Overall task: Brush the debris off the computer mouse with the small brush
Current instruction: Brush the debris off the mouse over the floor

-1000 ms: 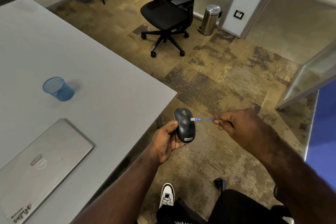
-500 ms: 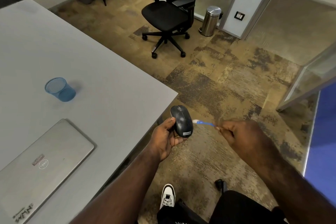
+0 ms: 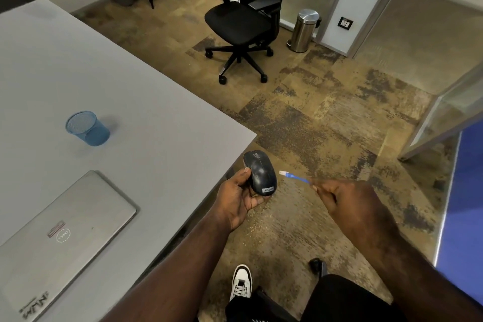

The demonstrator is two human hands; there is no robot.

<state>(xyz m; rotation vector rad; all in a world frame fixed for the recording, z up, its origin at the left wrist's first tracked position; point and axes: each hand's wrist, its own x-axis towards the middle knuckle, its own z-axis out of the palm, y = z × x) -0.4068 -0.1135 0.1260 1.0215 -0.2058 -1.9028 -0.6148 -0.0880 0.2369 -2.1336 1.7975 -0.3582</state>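
Observation:
My left hand [image 3: 236, 197] grips a black computer mouse [image 3: 260, 172] beside the corner of the grey table [image 3: 146, 117], over the floor. The mouse's top faces up and a white label shows at its near end. My right hand [image 3: 342, 200] pinches the blue handle of a small brush [image 3: 294, 176]. The brush's white tip points left at the mouse and stops a short gap from its right side, not touching it.
A blue mesh cup [image 3: 87, 128] and a shut silver laptop [image 3: 60, 232] are on the table. On the patterned carpet stand a black office chair [image 3: 240, 21] and a steel bin [image 3: 304, 30]. A glass partition [image 3: 449, 112] is at the right; my shoe [image 3: 241, 282] is below.
The brush tip was on the mouse's top a second ago; it has swept off to the right and now hangs clear of it. My right hand pulled back and lower.

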